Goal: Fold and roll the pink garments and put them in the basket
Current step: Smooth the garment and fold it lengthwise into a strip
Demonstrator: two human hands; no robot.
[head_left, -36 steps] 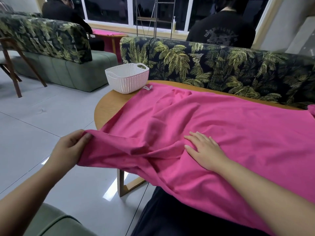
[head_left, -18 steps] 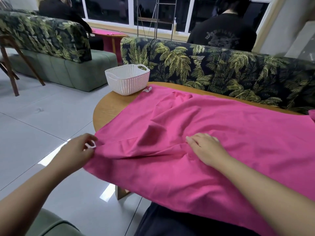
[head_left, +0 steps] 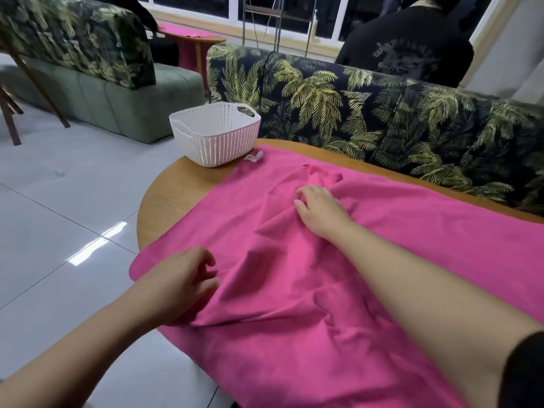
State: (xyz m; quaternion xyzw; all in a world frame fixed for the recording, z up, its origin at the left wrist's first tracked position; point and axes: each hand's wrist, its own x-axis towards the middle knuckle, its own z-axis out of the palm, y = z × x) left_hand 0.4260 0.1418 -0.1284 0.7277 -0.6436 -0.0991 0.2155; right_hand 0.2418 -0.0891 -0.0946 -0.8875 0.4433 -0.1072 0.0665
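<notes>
A large pink garment (head_left: 382, 245) lies spread over the oval wooden table (head_left: 176, 195), its near edge hanging off the front. My left hand (head_left: 182, 278) rests on the garment's left hem with curled fingers and holds a ridge of cloth that bunches under the palm. Farther in, my right hand (head_left: 319, 209) lies on the middle of the garment, fingers curled into a gathered fold. The white slotted basket (head_left: 217, 142) stands with nothing in it at the table's far left corner, beyond both hands. A small white label (head_left: 254, 156) lies beside it.
A dark leaf-print sofa (head_left: 382, 113) runs along the table's far side, with a person in black (head_left: 406, 48) behind it. A green sofa (head_left: 123, 104) and wooden chair legs (head_left: 38, 83) stand left on the tiled floor. Another table with pink cloth (head_left: 191, 35) is far back.
My left hand brought the hem from off the table's edge in onto the table. My right hand slid farther away across the garment, and its flat fingers curled into the cloth.
</notes>
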